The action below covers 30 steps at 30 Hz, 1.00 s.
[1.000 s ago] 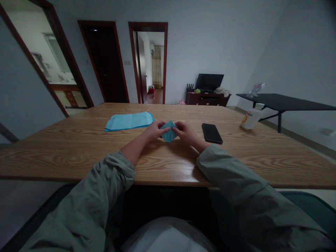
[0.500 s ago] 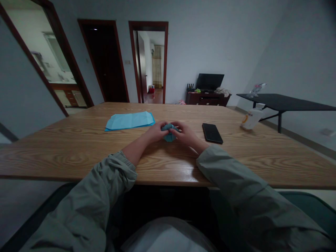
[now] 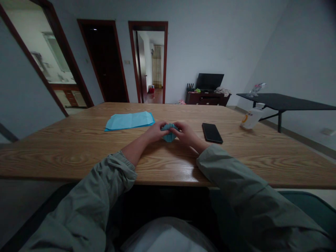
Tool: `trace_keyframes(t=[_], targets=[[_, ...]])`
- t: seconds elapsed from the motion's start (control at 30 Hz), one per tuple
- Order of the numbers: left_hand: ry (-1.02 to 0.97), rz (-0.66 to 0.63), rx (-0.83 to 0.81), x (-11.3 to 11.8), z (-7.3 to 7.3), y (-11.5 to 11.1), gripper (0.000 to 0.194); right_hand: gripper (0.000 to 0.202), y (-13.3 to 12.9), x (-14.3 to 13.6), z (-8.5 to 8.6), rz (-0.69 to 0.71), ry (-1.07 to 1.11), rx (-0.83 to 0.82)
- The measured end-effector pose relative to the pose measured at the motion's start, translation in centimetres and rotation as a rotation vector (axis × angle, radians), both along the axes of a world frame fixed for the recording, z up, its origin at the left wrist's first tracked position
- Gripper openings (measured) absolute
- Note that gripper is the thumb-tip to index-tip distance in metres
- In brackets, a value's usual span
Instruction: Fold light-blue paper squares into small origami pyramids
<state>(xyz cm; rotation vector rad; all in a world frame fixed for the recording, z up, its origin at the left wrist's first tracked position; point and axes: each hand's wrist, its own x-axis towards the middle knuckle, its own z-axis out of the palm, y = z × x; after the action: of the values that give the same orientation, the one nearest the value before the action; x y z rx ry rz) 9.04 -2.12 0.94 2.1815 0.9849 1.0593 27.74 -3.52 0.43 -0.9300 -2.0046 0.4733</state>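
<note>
A small piece of folded blue paper [image 3: 169,137] is between my two hands, above the middle of the wooden table [image 3: 168,168]. My left hand [image 3: 157,131] grips its left side, with the thumb across the near face. On the other side my right hand [image 3: 184,133] holds it, its thumb meeting the paper near the left thumb. The far fingers of both hands are partly hidden behind the paper. Blue paper sheets [image 3: 130,120], creased and stacked, lie flat on the table to the left of my hands.
A black phone [image 3: 212,133] lies to the right of my right hand. Farther right stands a white plastic container [image 3: 252,118] with an orange mark. Beyond the table's right side is a black folding table [image 3: 286,101]. A TV [image 3: 210,82] stands on a cabinet by the wall.
Both thumbs have shifted slightly on the folded paper, and a little more of its near face shows. The other things have stayed in place.
</note>
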Motion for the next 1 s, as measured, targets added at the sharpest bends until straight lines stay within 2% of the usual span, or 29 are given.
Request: trace_keyframes(t=[0.1,0.27,0.5,0.6,0.7,0.77,0.9,1.0], targets=[[-0.073,-0.02,-0.058,0.1,-0.2,0.2,0.025,0.03,0.0,0.0,0.1,0.023,0.058,-0.033],[-0.256,-0.007,-0.228,0.0,-0.7,0.7,0.051,0.035,0.1,0.2,0.3,-0.005,0.245,-0.153],[-0.253,-0.079,-0.398,-0.1,-0.9,0.8,0.047,0.042,0.4,0.4,0.1,-0.041,0.313,-0.237],[-0.284,-0.011,-0.388,-0.1,-0.7,0.7,0.044,0.05,0.4,0.5,-0.1,-0.116,0.239,-0.048],[-0.341,0.067,-0.388,-0.1,-0.3,0.6,0.042,0.041,0.3,0.6,-0.2,-0.14,0.061,0.213],[-0.403,0.093,-0.397,-0.1,0.0,0.5,0.042,0.039,0.1,0.6,-0.4,-0.111,-0.076,0.311],[-0.51,0.082,-0.415,-0.2,0.2,0.4,0.048,0.058,-0.1,0.7,-0.8,-0.042,-0.26,0.362],[-0.514,0.044,-0.417,-0.2,0.3,0.2,0.053,0.057,-0.1,0.7,-1.0,-0.045,-0.273,0.36]])
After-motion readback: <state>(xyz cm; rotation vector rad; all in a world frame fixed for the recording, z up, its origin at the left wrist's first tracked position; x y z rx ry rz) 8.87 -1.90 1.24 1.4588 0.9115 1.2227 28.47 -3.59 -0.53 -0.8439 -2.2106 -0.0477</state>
